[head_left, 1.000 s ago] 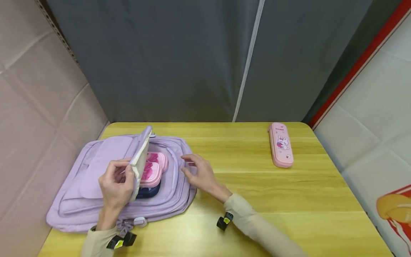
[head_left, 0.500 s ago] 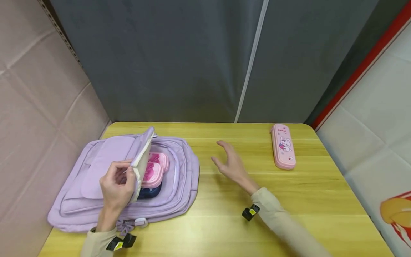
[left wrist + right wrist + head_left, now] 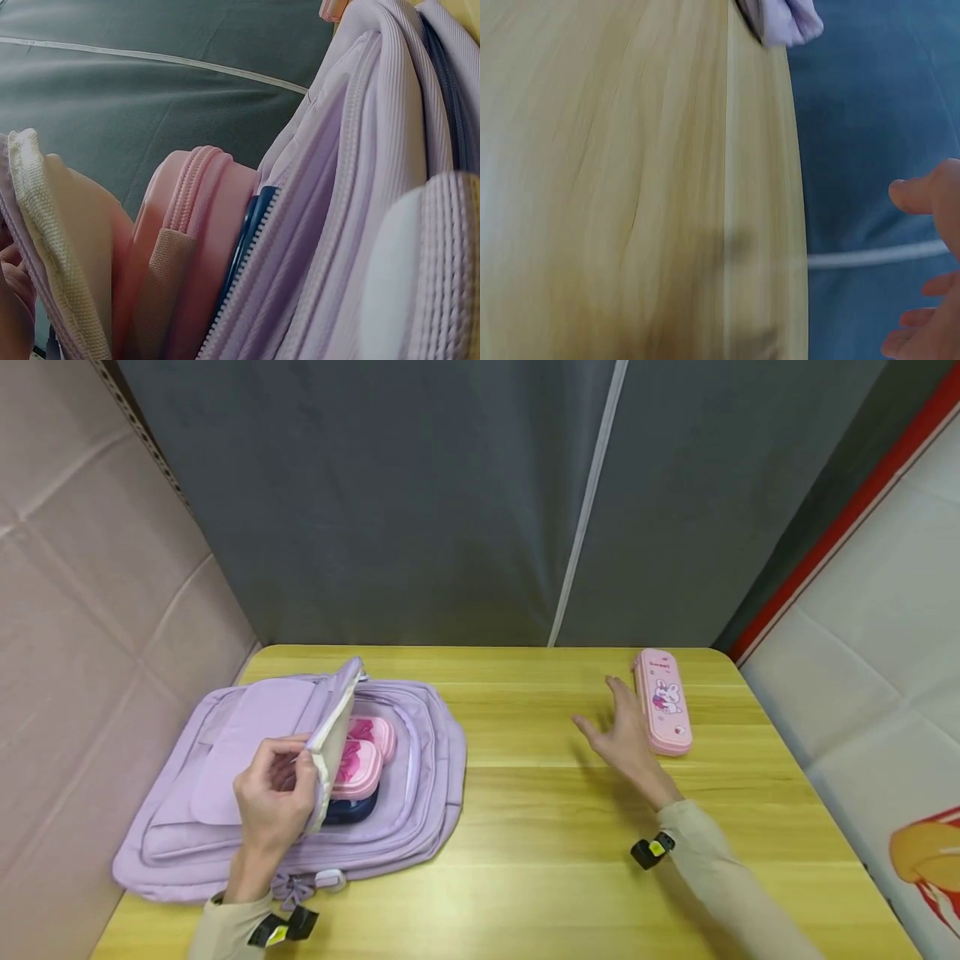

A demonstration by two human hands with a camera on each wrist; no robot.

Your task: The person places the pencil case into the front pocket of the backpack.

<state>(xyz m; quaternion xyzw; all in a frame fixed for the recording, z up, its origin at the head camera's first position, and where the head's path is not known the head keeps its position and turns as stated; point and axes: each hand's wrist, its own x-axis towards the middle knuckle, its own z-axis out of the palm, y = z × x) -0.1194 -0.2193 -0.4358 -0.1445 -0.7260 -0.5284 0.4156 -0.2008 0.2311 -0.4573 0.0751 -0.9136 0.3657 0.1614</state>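
Observation:
A lilac backpack [image 3: 431, 768] lies flat on the left of the table. My left hand [image 3: 272, 789] pinches the cream-lined edge of its front pocket [image 3: 327, 747] and holds it raised. Inside that pocket sit two pink cases [image 3: 357, 770] with darker pink bow prints, over a dark blue case [image 3: 352, 810]. The left wrist view shows a pink case's zip [image 3: 191, 191] close up, beside the pocket's zipper teeth [image 3: 244, 262]. On the right, my right hand [image 3: 628, 739], fingers spread and holding nothing, is just left of a pink pencil case [image 3: 663, 706] with a rabbit print.
The wooden table [image 3: 517, 827] reaches back to a grey curtain [image 3: 420, 527]. A pale covered wall [image 3: 90, 652] borders the left side, and a white panel [image 3: 862, 635] with a red strip stands on the right. A white buckle [image 3: 330, 880] lies at the backpack's near edge.
My right hand has moved from beside the backpack rightward across the table to the rabbit pencil case. The left hand keeps its hold on the pocket edge, almost unmoved.

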